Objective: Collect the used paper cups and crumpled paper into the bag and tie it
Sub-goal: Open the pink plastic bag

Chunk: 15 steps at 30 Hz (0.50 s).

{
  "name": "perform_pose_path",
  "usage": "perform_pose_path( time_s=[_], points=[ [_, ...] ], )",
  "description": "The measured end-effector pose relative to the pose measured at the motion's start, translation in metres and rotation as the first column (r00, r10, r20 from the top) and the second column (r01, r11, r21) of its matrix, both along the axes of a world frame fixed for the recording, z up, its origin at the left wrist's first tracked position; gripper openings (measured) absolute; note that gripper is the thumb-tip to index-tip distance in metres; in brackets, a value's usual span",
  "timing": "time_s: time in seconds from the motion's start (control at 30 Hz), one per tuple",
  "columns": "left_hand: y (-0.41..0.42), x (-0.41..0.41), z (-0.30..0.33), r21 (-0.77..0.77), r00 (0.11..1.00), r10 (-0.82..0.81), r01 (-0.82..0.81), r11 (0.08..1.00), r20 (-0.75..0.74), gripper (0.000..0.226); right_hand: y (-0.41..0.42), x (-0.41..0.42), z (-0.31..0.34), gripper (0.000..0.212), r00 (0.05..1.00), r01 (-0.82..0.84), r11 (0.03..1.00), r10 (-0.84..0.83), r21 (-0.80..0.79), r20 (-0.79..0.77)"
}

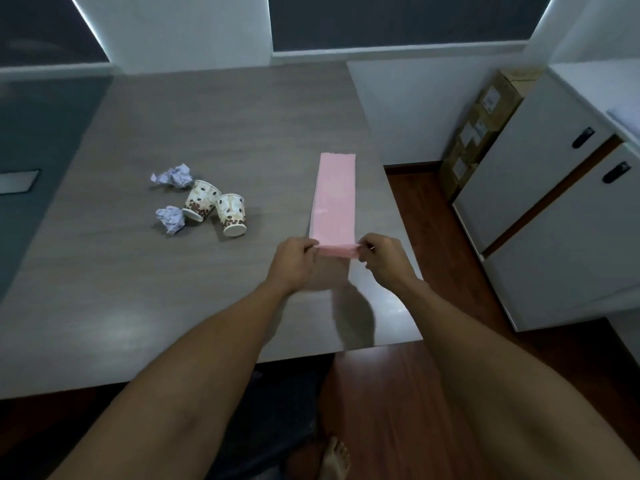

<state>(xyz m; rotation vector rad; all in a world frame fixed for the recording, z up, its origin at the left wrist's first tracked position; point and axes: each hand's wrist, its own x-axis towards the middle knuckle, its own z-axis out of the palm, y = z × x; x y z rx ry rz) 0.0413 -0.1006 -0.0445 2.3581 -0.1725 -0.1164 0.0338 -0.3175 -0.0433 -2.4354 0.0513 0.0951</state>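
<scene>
A flat, folded pink bag (335, 199) lies stretched lengthwise on the grey table (173, 289), near its right edge. My left hand (296, 263) pinches the left corner of its near end and my right hand (382, 259) pinches the right corner. Two paper cups with a coffee-bean print stand upside down to the left: one tilted (201, 200), one (232, 214) beside it. One crumpled white paper (175, 174) lies behind the cups, another (170, 219) to their left.
The table's right edge runs just beside the bag, with a wooden floor (433, 393) below. White cabinets (540, 220) and stacked cardboard boxes (481, 133) stand to the right. My bare foot (334, 459) shows under the table's front edge.
</scene>
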Motion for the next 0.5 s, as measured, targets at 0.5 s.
perform_pose_path(
  time_s=[0.5],
  points=[
    [0.107, 0.055, 0.189, -0.34, 0.947, 0.27, -0.2, 0.919, 0.171, 0.022, 0.119, 0.055, 0.2, 0.017, 0.978, -0.027, 0.987, -0.006, 0.155, 0.21]
  ],
)
